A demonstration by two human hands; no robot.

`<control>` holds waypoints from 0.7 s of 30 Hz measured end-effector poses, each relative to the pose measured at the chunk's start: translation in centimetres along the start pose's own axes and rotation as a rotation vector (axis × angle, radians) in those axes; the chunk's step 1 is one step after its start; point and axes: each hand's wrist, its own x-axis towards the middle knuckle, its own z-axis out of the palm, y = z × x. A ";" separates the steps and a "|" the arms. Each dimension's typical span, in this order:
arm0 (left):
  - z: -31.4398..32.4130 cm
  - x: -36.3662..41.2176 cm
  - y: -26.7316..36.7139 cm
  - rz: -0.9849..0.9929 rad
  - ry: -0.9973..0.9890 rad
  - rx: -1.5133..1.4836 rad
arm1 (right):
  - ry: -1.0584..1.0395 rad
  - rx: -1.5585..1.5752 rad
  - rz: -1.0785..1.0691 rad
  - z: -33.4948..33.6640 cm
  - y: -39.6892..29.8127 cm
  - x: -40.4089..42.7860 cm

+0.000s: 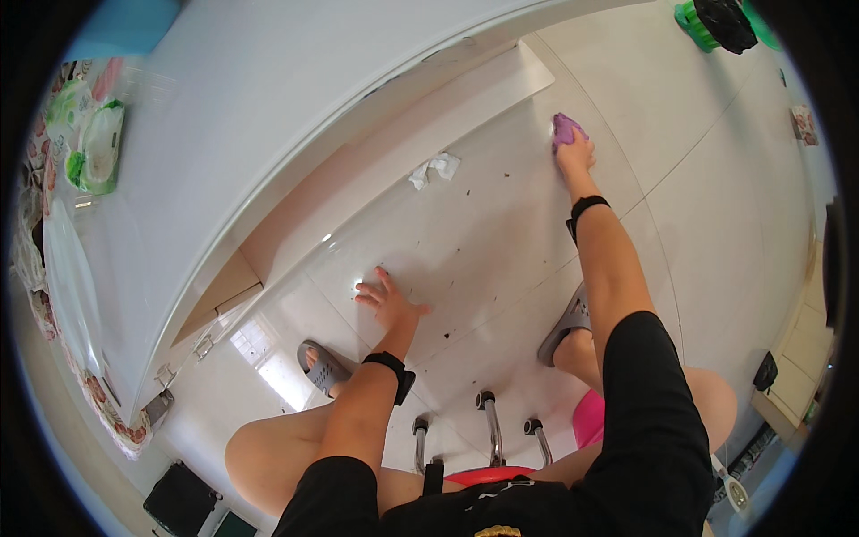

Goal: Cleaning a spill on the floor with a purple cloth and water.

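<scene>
My right hand (pixel 576 153) is stretched far forward, gripping a bunched purple cloth (pixel 567 131) against the glossy tiled floor (pixel 483 241). Fingers spread and holding nothing, my left hand (pixel 389 301) is low over the floor or resting on it; which of the two I cannot tell. Small dark crumbs (pixel 447 335) lie scattered across the tiles between both hands. A crumpled white tissue (pixel 436 169) sits along the base of the white furniture, ahead of my left hand.
A white table (pixel 221 114) with a curved edge overhangs at left, bearing a wet-wipes pack (pixel 98 148). The wheeled stool's legs (pixel 493 429) stand beneath me. My slippers (pixel 322 368) flank the crumbs. At the far right stands a green basket (pixel 698 27) with a black bag.
</scene>
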 end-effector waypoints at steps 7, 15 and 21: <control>-0.2 0.3 -0.8 -0.013 0.027 -0.005 | -0.103 -0.183 -0.778 6.0 2.2 -21.1; -1.3 -0.3 0.0 -0.053 0.020 0.058 | -0.399 0.494 -0.477 2.7 6.8 -28.7; -0.7 0.5 -0.8 -0.034 -0.014 0.061 | 0.066 0.691 -0.318 3.5 -2.6 -5.7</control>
